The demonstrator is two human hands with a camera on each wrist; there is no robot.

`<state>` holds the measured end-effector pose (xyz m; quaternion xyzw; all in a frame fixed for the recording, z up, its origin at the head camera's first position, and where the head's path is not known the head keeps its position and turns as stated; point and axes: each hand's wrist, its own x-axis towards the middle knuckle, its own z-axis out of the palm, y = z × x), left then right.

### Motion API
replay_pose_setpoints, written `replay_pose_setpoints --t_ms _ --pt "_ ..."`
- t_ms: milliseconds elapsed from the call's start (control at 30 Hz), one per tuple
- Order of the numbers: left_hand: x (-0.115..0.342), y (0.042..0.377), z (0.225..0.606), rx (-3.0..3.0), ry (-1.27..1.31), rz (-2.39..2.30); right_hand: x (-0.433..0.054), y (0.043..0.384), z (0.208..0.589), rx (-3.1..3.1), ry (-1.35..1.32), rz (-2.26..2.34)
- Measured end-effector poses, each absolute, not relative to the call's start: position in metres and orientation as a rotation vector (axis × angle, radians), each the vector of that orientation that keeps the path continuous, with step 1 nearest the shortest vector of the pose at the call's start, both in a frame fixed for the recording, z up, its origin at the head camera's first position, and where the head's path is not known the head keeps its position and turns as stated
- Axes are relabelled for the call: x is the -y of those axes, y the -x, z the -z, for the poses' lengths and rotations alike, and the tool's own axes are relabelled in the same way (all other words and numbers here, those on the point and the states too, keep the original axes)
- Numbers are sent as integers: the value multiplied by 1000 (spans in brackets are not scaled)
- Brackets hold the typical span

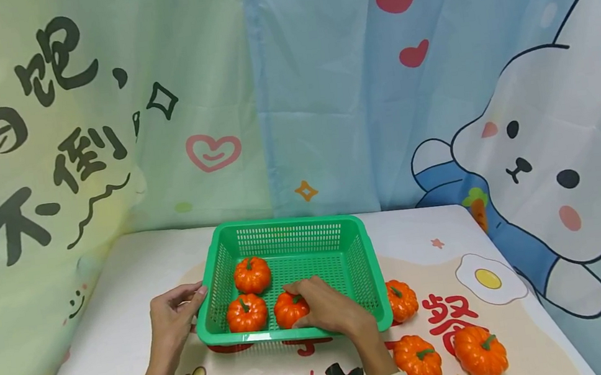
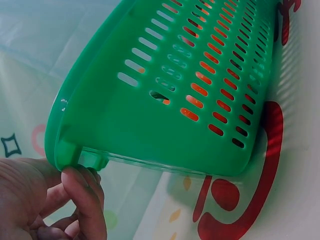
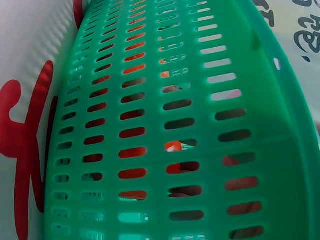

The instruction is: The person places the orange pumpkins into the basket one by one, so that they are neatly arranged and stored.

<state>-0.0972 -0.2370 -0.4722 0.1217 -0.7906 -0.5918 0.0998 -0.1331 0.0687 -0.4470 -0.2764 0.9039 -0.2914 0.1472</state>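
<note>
A green plastic basket (image 1: 296, 332) with slotted walls stands on the table. My left hand (image 1: 174, 315) pinches its left rim; the left wrist view shows thumb and fingers (image 2: 82, 197) at the rim's corner. Reaching over the front wall, my right hand (image 1: 331, 309) grips a small orange toy pumpkin (image 1: 287, 311) low inside the basket. Two more pumpkins lie to its left, one toward the back (image 1: 252, 275) and one near the front (image 1: 246, 313). In the right wrist view the basket wall (image 3: 200, 145) covers most of that hand, with orange visible through the slots.
To the right of the basket are three more toy pumpkins: one close by its wall (image 1: 402, 300), one farther forward (image 1: 418, 361), and one at the far right (image 1: 480, 352). A printed cloth (image 1: 511, 324) covers the table, and a cartoon curtain (image 1: 310, 86) hangs behind it.
</note>
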Motion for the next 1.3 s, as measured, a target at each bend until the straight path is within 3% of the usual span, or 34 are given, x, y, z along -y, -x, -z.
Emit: replay_pose_setpoints --t_ms 800,1300 --pt "237 98 472 2325 -353 1754 -69 139 450 -2584 920 837" --pt "237 98 472 2334 -361 1744 -82 136 441 -2565 834 926"
